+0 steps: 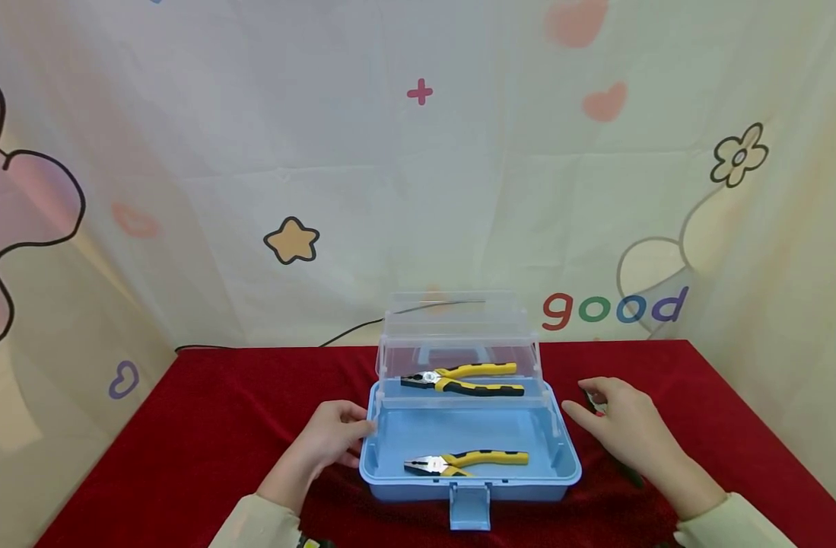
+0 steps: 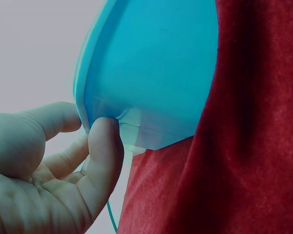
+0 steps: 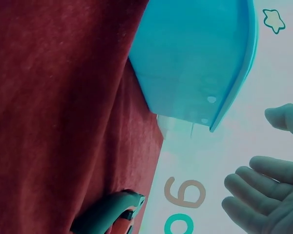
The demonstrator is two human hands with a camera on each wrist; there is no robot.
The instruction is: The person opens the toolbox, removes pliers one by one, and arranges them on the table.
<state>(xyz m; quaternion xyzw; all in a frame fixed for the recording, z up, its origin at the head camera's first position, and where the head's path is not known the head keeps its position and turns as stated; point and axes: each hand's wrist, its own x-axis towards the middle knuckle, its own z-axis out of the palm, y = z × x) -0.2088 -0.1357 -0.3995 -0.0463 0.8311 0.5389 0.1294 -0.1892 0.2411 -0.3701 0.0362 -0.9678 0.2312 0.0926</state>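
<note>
A light blue toolbox (image 1: 469,491) with a clear raised lid (image 1: 459,329) stands in the middle of the table. Pliers (image 1: 482,457) with yellow and black handles lie near its front wall, partly hidden by the rim. A second pair of yellow-black pliers (image 1: 486,371) sits higher, at the clear tray toward the back. My left hand (image 1: 328,435) pinches the box's left rim between thumb and fingers. To the right of the box my right hand (image 1: 626,426) hovers with fingers spread, holding nothing. Under it lies a tool with dark and red handles (image 3: 107,212), mostly covered in the head view.
Red velvet cloth (image 1: 253,396) covers the table. The box's front latch (image 1: 469,508) hangs down. Behind runs a black cable (image 1: 352,330) along a printed curtain (image 1: 459,190). Something black and yellow (image 1: 311,543) pokes out beside the left sleeve.
</note>
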